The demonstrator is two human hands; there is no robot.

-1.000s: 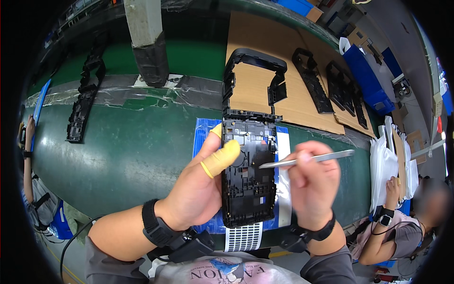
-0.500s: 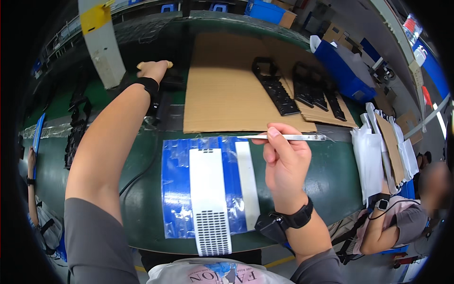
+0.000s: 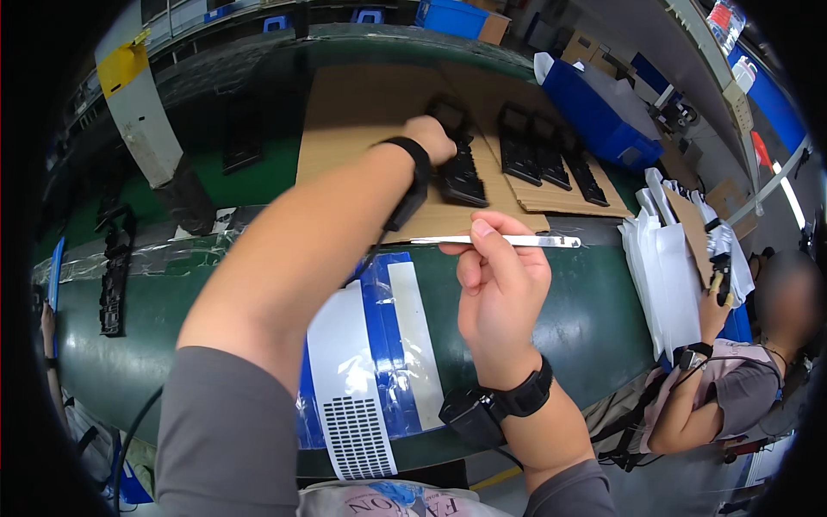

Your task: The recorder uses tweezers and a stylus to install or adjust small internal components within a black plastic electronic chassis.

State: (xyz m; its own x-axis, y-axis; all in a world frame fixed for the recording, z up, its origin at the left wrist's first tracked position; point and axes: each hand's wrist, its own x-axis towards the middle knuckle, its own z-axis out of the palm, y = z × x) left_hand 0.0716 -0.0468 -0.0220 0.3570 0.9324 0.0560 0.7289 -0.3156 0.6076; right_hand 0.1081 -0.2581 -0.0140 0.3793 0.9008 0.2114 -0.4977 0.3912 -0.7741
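Observation:
My left hand [image 3: 431, 140] reaches over the cardboard and closes on the edge of a black plastic frame [image 3: 463, 177]; its fingertips are partly hidden and blurred. Metal tweezers [image 3: 556, 241] are pinched in my right hand [image 3: 504, 289], lying level with their tips pointing left. Below them, a blue board under clear film [image 3: 385, 345] lies on the table, carrying a white sheet with rows of small black pieces [image 3: 355, 431] and a narrow white strip [image 3: 418, 336]. My left forearm hides part of the board and sheet.
Several more black frames [image 3: 521, 155] lie on the cardboard sheet [image 3: 345, 112], others on the green table [image 3: 551, 319] at left. A blue bin [image 3: 594, 112] stands back right, near white bags [image 3: 659, 276]. A post [image 3: 146, 129] rises at left. Another person [image 3: 698, 414] sits at right.
My left hand has moved right, from the dark area beside the cardboard onto a black frame, which has shifted slightly. The right hand keeps the tweezers. The view has shifted a little.

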